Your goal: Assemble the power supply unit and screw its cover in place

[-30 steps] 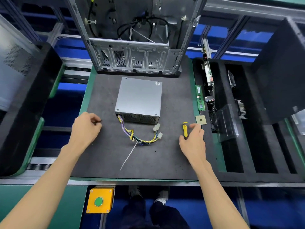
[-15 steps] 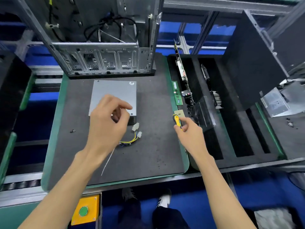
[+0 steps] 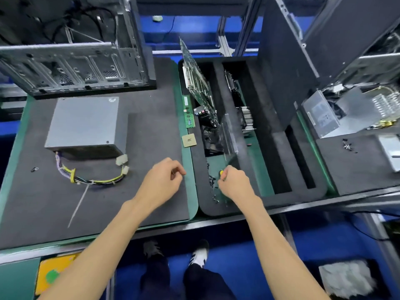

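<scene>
The grey power supply unit (image 3: 86, 124) lies on the dark mat (image 3: 151, 131) at the left, its cover on top. Its bundle of yellow and black wires (image 3: 95, 179) with white plugs trails toward me. My right hand (image 3: 234, 182) grips a yellow-handled screwdriver (image 3: 221, 172), mostly hidden in the fist, over small black screws (image 3: 213, 184) in the foam tray. My left hand (image 3: 163, 180) hovers over the mat's right edge, fingers curled with thumb against forefinger; whether it pinches anything I cannot tell. One loose screw (image 3: 34, 169) lies at the mat's left.
An open metal computer case (image 3: 75, 59) stands behind the unit. A memory stick (image 3: 188, 111) and a processor chip (image 3: 189, 140) lie on the mat's green border. The black foam tray (image 3: 266, 135) holds circuit boards upright. A white cable tie (image 3: 79, 204) lies near me. Another opened unit (image 3: 350, 109) sits far right.
My view has swung right. My right hand carried the screwdriver off the mat to the screws in the foam tray. My left hand moved right, away from the power supply unit.
</scene>
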`<state>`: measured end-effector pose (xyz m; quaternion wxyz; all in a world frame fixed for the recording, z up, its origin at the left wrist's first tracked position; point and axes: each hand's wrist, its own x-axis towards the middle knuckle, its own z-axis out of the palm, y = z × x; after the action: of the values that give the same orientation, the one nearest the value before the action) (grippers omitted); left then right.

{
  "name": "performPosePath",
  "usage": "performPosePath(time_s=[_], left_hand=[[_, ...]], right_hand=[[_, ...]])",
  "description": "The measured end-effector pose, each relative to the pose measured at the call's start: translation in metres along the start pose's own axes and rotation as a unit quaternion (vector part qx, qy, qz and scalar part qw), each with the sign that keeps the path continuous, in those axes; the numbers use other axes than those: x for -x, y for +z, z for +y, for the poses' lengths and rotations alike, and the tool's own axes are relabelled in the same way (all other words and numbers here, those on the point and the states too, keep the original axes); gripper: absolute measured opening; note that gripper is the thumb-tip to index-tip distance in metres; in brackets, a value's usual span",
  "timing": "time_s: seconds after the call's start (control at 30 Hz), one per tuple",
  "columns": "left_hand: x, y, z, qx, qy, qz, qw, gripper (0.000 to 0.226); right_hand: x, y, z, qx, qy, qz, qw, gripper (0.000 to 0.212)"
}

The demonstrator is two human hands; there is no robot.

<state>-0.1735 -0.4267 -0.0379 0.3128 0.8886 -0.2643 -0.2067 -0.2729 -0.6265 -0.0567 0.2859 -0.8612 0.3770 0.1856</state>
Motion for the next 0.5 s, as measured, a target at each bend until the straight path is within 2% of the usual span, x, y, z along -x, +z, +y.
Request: performPosePath(time_s=[0.37,0.5], left_hand=[[0.013,0.003,-0.009,-0.014,-0.078,0.05,0.996,0.024],[0.017,-0.004,-0.014,-0.012,-0.089,0.056,0.994,0.024]], right_hand=[[-0.016,0.018,0.004,0.074,-0.068,-0.106,0.989,0.021],[-0.013,0.02,0.01,0.104,-0.079,-0.092,0.987,0.025]])
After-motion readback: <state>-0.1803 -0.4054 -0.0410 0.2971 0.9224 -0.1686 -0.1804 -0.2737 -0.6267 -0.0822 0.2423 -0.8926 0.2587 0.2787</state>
